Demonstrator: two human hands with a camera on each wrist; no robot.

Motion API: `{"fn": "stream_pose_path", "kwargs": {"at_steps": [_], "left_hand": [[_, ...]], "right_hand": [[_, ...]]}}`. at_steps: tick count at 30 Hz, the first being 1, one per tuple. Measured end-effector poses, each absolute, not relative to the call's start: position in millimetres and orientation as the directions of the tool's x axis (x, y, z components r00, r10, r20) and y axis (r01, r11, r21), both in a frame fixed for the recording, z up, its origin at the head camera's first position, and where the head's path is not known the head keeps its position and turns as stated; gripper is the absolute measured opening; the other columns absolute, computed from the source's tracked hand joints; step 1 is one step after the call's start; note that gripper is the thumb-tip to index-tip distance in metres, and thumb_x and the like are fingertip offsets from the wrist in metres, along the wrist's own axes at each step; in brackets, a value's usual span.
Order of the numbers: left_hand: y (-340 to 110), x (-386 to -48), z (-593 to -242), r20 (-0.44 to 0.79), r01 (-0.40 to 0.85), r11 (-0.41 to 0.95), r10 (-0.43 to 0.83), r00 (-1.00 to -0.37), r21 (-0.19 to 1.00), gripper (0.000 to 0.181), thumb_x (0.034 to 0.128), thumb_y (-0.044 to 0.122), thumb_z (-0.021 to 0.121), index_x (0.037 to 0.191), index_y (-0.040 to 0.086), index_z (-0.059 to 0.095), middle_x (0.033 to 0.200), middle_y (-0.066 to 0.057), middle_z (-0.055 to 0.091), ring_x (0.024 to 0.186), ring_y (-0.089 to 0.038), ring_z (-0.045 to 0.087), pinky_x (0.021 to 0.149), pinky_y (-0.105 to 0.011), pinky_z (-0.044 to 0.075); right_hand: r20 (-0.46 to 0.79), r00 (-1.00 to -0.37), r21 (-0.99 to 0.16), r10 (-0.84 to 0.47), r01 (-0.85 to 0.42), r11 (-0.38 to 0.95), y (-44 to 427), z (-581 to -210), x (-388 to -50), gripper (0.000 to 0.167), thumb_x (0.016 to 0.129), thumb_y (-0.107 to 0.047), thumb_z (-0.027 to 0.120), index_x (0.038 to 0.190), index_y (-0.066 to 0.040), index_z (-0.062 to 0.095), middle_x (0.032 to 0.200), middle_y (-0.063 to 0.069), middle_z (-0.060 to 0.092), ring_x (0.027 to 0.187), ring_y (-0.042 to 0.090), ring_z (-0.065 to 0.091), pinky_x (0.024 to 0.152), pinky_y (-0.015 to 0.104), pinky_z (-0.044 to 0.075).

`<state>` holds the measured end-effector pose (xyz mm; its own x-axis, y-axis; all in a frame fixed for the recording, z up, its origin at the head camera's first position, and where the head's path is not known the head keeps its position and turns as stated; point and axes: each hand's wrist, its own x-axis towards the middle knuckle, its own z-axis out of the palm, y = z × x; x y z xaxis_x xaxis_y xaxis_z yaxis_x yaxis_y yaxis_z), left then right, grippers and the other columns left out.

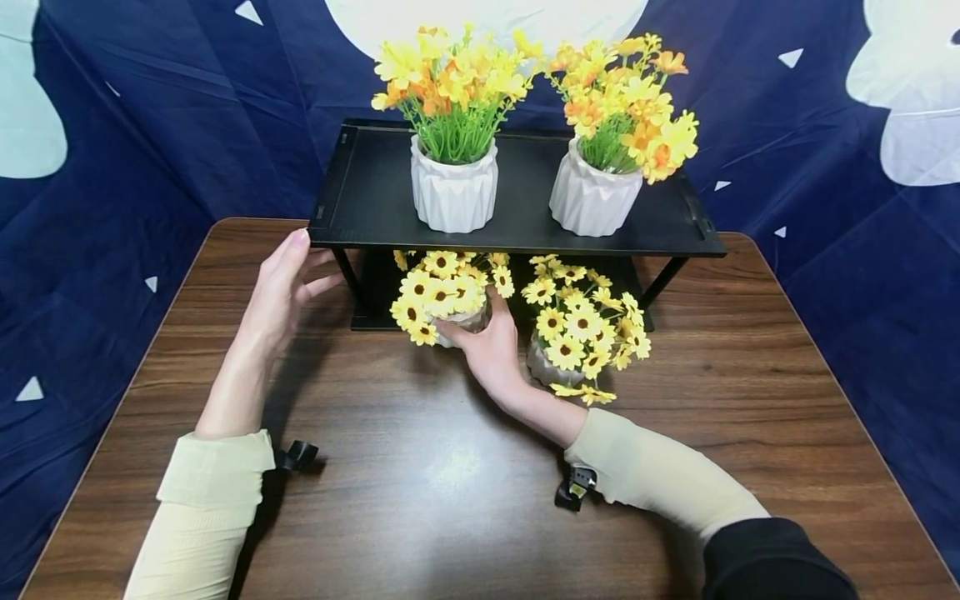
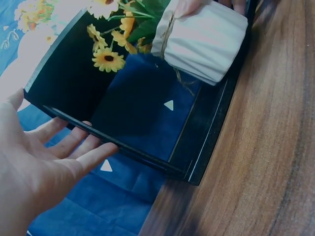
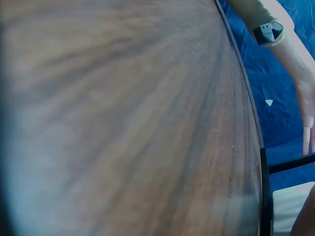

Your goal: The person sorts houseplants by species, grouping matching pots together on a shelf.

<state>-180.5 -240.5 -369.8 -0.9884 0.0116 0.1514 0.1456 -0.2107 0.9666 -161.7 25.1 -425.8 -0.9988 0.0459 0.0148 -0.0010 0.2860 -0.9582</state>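
Note:
My right hand grips a white ribbed pot of yellow dark-centred daisies, at the front of the lower level of a black two-tier shelf. The pot is tilted in the left wrist view, with twine round its rim. My left hand holds the shelf's left front corner, thumb at the upper board and fingers against the side post. To the right of my right hand, a second pot of similar daisies is at the shelf's front.
Two white pots with yellow and orange flowers stand on the upper board. The shelf is at the back of a brown wooden table. Behind it hangs a dark blue cloth with white shapes.

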Motion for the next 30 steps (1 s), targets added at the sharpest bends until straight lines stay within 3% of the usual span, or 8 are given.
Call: {"fn": "stream_pose_path", "kwargs": {"at_steps": [2, 6, 14, 16, 30], "left_hand": [[-240.4, -180.4, -369.9, 0.153, 0.147, -0.209, 0.010, -0.988, 0.967, 0.030, 0.1074, 0.038, 0.053, 0.128, 0.020, 0.064, 0.124, 0.005, 0.065, 0.117, -0.014, 0.063, 0.092, -0.025, 0.060], [-240.3, -180.4, -370.0, 0.151, 0.146, -0.210, 0.007, -0.988, 0.967, 0.030, 0.1074, 0.038, 0.053, 0.128, 0.020, 0.065, 0.124, 0.005, 0.065, 0.117, -0.014, 0.063, 0.091, -0.025, 0.060], [-240.3, -180.4, -370.1, 0.150, 0.144, -0.215, 0.012, -0.989, 0.966, 0.032, 0.1074, 0.038, 0.053, 0.131, 0.019, 0.063, 0.126, 0.005, 0.064, 0.118, -0.014, 0.062, 0.092, -0.025, 0.060], [-240.3, -180.3, -369.9, 0.148, 0.142, -0.213, 0.013, -0.989, 0.967, 0.033, 0.1072, 0.039, 0.053, 0.131, 0.019, 0.063, 0.126, 0.005, 0.064, 0.118, -0.014, 0.062, 0.092, -0.024, 0.060], [-240.8, -180.3, -369.9, 0.147, 0.141, -0.210, 0.017, -0.989, 0.968, 0.033, 0.1073, 0.039, 0.053, 0.131, 0.020, 0.063, 0.128, 0.004, 0.062, 0.118, -0.012, 0.061, 0.092, -0.023, 0.060]], "right_hand": [[0.016, -0.998, -0.960, 0.054, 0.000, 0.279, 23.9, -426.0, -164.5, 0.103, 0.078, -0.033, 0.091, 0.158, -0.004, 0.034, 0.128, 0.014, 0.064, 0.110, 0.025, 0.064, 0.115, 0.038, 0.047], [0.021, -0.997, -0.961, 0.077, 0.001, 0.275, 21.2, -425.7, -170.9, 0.101, 0.078, -0.034, 0.091, 0.157, -0.005, 0.035, 0.152, 0.013, 0.052, 0.135, 0.023, 0.054, 0.121, 0.036, 0.040], [0.055, -0.993, -0.975, 0.102, -0.031, 0.221, 16.2, -427.1, -183.7, 0.084, 0.078, -0.028, 0.091, 0.149, -0.016, 0.048, 0.137, 0.007, 0.064, 0.128, 0.021, 0.059, 0.114, 0.037, 0.047], [0.068, -0.991, -0.978, 0.112, -0.044, 0.206, 14.9, -427.7, -186.9, 0.080, 0.079, -0.025, 0.091, 0.147, -0.017, 0.050, 0.140, 0.005, 0.063, 0.131, 0.019, 0.057, 0.116, 0.036, 0.045], [0.038, -0.989, -0.992, 0.142, -0.020, 0.125, 9.4, -427.0, -203.1, 0.085, 0.077, -0.016, 0.091, 0.150, -0.019, 0.048, 0.145, 0.003, 0.059, 0.135, 0.018, 0.054, 0.119, 0.032, 0.041]]}}
